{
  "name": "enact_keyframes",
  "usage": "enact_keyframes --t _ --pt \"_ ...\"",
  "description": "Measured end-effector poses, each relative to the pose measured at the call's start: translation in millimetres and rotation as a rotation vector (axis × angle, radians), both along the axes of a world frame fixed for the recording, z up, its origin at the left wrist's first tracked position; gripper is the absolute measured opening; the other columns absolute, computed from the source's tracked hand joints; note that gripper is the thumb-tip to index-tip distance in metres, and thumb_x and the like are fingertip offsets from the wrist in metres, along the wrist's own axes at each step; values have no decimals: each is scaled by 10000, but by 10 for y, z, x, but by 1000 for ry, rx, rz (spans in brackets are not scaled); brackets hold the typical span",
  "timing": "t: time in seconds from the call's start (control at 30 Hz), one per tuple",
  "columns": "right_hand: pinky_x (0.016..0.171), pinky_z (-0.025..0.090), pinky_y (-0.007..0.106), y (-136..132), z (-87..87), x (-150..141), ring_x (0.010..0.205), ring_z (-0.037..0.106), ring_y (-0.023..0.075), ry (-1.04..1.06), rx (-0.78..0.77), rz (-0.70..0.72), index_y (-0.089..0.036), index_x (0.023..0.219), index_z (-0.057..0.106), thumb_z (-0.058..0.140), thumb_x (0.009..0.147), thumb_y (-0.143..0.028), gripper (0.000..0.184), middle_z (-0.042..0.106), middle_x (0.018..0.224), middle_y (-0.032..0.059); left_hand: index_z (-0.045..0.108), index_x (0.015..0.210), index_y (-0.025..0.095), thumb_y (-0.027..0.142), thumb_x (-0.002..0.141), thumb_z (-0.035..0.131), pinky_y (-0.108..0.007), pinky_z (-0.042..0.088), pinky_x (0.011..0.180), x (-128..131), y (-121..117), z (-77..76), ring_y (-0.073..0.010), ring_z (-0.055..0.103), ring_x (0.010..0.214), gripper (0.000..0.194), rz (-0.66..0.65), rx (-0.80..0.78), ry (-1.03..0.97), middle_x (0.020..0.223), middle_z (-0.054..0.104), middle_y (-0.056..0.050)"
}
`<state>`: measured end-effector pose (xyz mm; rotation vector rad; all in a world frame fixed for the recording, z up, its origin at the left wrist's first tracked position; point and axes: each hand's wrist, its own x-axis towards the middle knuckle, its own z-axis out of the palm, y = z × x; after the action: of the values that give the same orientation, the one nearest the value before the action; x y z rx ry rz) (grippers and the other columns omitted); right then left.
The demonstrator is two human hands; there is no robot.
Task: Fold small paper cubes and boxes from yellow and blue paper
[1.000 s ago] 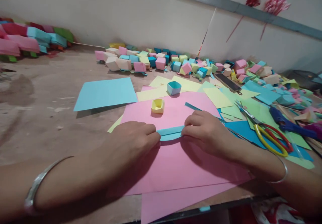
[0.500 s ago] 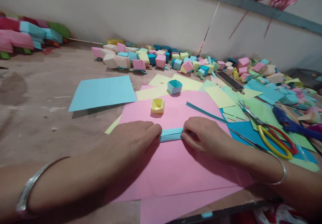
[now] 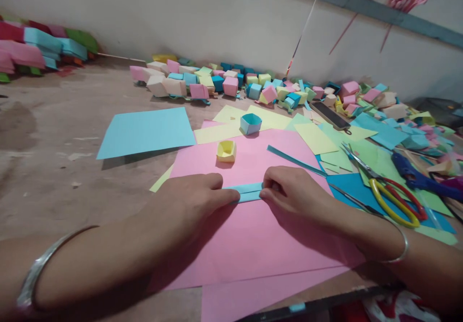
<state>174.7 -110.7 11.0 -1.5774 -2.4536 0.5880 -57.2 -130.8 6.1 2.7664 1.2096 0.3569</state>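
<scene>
A folded strip of light blue paper (image 3: pixel 246 192) lies on the pink sheets (image 3: pixel 267 245) between my hands. My left hand (image 3: pixel 198 199) is closed on its left end, the thumb laid along the strip. At the right end, my right hand (image 3: pixel 289 189) pinches the paper between thumb and fingers. Both ends of the strip are hidden by my fingers. Just beyond it stand a small yellow paper box (image 3: pixel 226 151) and a light blue paper box (image 3: pixel 251 124), both open at the top. A narrow blue strip (image 3: pixel 294 160) rests above my right hand.
To the right lie scissors (image 3: pixel 394 201) with yellow and red handles, a blue glue gun (image 3: pixel 415 175) and a phone (image 3: pixel 330 115). A light blue sheet (image 3: pixel 146 131) is at the left. Many small paper blocks (image 3: pixel 230 86) line the wall.
My left thumb has stretched rightward along the strip, and the strip's folded flap now lies flatter. My right hand keeps its pinch. The view has shifted slightly.
</scene>
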Motion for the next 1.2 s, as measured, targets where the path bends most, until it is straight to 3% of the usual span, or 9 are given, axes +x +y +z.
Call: enact_keyframes --t 0.17,0.37,0.7,0.9,1.0,1.1,1.2 --pt "542 231 255 6 0 -5 596 419 104 14 4 0 -174 736 559 601 815 -192 91 576 665 -11 662 911 241 122 847 482 -316 127 485 -35 31 -9 -127 284 479 225 -104 93 104 608 456 6" --pt "539 234 254 14 -13 10 589 425 102 40 -3 10 -178 733 564 610 823 -217 108 577 662 -14 599 751 199 105 807 521 -376 321 599 28 -90 56 -207 451 669 134 -247 243 215 733 539 -56" --pt "575 273 261 -6 -3 -23 631 448 114 2 12 10 -175 719 556 598 828 -175 117 578 704 1 588 1037 224 61 795 506 -318 326 562 19 -69 17 -171 487 628 303 -285 92 188 764 580 -21" --pt "568 255 268 8 -4 -14 638 453 120 -36 25 -4 -176 733 562 622 835 -231 131 584 710 2 585 1034 221 100 832 502 -324 324 562 -5 -9 -68 -166 452 618 250 -293 81 179 779 577 -24" --pt "566 235 286 -16 -48 -5 666 453 134 -90 238 92 -172 754 580 591 847 -196 97 590 761 25 594 1023 214 95 840 475 -321 329 570 6 17 -94 -162 453 618 249 -284 93 129 760 577 -23" --pt "596 232 334 -136 -63 -32 710 443 174 -166 603 378 -177 716 596 502 881 -129 196 587 768 53 601 946 201 89 817 468 -328 320 563 34 46 -99 -165 460 622 216 -309 101 124 752 583 -31" --pt "599 233 363 -322 -44 -68 718 433 205 -287 717 563 -175 717 610 474 857 -75 219 567 743 68 598 886 190 107 810 474 -334 302 547 56 65 -82 -167 447 603 167 -333 117 125 738 578 -33"
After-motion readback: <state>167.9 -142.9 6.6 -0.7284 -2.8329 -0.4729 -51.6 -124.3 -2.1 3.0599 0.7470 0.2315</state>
